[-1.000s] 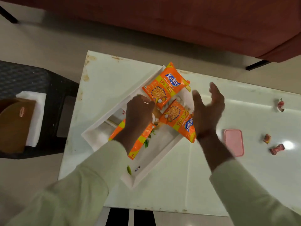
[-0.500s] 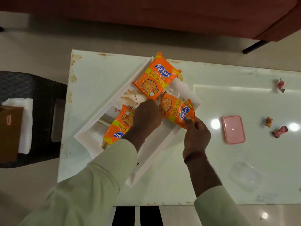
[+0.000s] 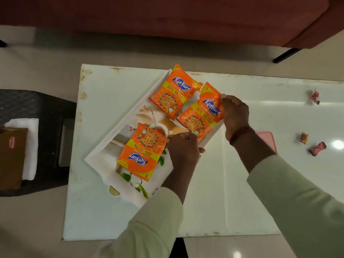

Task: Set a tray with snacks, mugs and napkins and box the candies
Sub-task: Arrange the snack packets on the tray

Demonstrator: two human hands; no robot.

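Observation:
A white printed tray (image 3: 104, 146) lies askew on the white table (image 3: 232, 211). Three orange snack packets rest in it: one at the far end (image 3: 172, 94), one near the middle left (image 3: 142, 153), and one at the right rim (image 3: 202, 113). My left hand (image 3: 183, 148) pinches the near corner of that right packet. My right hand (image 3: 235, 113) grips its far right edge. Wrapped candies lie on the table to the right: a pink one far back (image 3: 315, 95), an orange one (image 3: 304, 137) and a red one (image 3: 317, 148). A pink box lid (image 3: 268, 136) peeks out behind my right wrist.
A dark chair (image 3: 46, 127) stands left of the table, holding white napkins (image 3: 30, 149) under a brown box (image 3: 12, 155). A red-brown sofa (image 3: 167, 15) runs along the far side.
The right packet has been turned and shifted farther up the tray, with my right hand moving from its near corner to its far edge. The left packet now lies uncovered.

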